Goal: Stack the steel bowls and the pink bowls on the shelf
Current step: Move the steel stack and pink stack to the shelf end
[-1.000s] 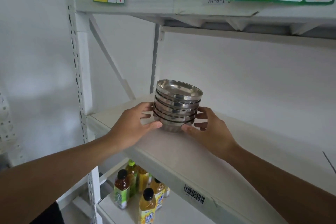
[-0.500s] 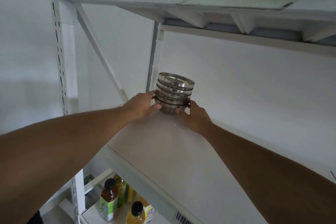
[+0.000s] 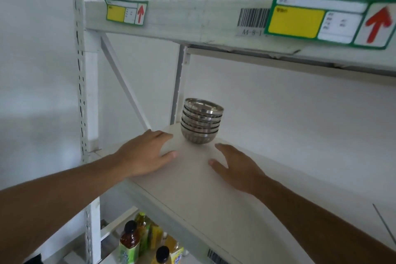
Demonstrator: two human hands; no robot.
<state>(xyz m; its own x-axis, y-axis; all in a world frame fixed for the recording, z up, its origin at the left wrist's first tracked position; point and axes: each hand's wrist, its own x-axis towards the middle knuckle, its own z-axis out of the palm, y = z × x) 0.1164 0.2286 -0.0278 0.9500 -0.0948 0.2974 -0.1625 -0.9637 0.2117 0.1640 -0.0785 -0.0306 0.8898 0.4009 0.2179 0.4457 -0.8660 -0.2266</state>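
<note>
One white metal shelf board (image 3: 246,188) carries the whole scene; above it runs a pale beam with yellow-and-green labels (image 3: 325,20), and below, on a lower level, stand amber drink bottles with dark caps (image 3: 130,242). Both bare forearms reach in over the board. Change noted: half a second ago both hands clasped the nested stack of shiny steel bowls (image 3: 201,120); now neither touches it. The stack stands upright and alone toward the back left of the board, near the rear upright. The left hand (image 3: 143,154) lies flat, fingers spread, just left of the stack. The right hand (image 3: 233,167) is likewise spread and empty, just in front and to the right. Judgement: steel bowls are placed, so that half is done. No pink bowls in view; those presumably come next.
</note>
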